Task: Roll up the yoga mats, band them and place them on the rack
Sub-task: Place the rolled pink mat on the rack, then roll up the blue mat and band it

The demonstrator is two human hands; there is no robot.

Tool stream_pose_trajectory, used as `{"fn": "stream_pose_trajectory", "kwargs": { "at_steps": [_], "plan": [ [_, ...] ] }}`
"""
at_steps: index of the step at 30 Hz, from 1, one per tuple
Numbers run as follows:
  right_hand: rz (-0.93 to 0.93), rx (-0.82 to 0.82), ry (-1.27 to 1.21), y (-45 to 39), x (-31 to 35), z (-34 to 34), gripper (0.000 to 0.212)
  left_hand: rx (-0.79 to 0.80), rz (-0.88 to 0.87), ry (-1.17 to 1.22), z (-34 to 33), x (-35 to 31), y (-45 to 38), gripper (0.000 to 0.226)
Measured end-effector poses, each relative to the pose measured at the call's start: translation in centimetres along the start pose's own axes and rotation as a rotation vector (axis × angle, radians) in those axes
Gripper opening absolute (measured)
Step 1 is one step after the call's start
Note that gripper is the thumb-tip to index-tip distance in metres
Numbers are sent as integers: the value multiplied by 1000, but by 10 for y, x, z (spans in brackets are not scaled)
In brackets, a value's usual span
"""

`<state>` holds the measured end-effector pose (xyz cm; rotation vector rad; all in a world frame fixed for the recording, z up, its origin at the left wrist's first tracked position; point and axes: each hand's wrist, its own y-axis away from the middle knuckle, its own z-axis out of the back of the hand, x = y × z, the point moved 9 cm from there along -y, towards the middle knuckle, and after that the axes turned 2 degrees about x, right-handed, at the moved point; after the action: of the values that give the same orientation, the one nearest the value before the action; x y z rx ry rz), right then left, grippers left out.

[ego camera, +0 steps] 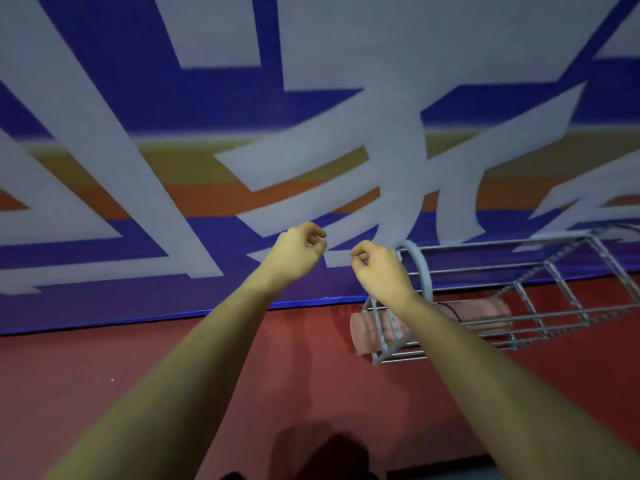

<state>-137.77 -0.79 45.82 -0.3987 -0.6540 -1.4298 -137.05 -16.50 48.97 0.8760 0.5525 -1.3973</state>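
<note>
Both my arms reach forward at mid frame. My left hand (pixel 298 252) and my right hand (pixel 377 268) are held up close together, a small gap between them, fingers curled with thumb and fingertips drawn in. The blurred frame shows nothing between the fingers. A grey metal wire rack (pixel 420 268) lies on the floor to the right, just behind my right hand. Inside it lies a rolled pink yoga mat (pixel 485 308) with a thin black band (pixel 454 312) round it. My right wrist covers part of the mat.
A large blue wall pad (pixel 138 98) with white, orange and yellow shapes fills the upper half. Red floor (pixel 138 368) runs below it. A dark shadow sits at the bottom centre.
</note>
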Motion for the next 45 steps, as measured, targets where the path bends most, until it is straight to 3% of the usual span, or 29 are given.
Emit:
{"fn": "stream_pose_trajectory", "kwargs": {
  "at_steps": [7,16,23,26,31,37,45],
  "plan": [
    [1,-44,-76,53,48,125,15,5,-31,-41,31,-128,60,23],
    [-84,-200,-164,200,34,192,12,36,-145,0,0,-194,179,19],
    [-194,-359,-215,384,-3,195,13,169,-305,-84,-73,-220,319,21],
    [-309,-387,-227,468,-30,184,14,202,-325,-185,-104,-229,378,15],
    [-499,-499,-250,606,-80,189,16,351,-352,-139,-172,-247,466,15],
    [-564,-559,-284,740,-128,203,16,573,-393,-66,-270,-259,574,15],
    [-624,-567,-260,923,-196,203,17,623,-354,-64,-374,-256,729,14]
  ]
}}
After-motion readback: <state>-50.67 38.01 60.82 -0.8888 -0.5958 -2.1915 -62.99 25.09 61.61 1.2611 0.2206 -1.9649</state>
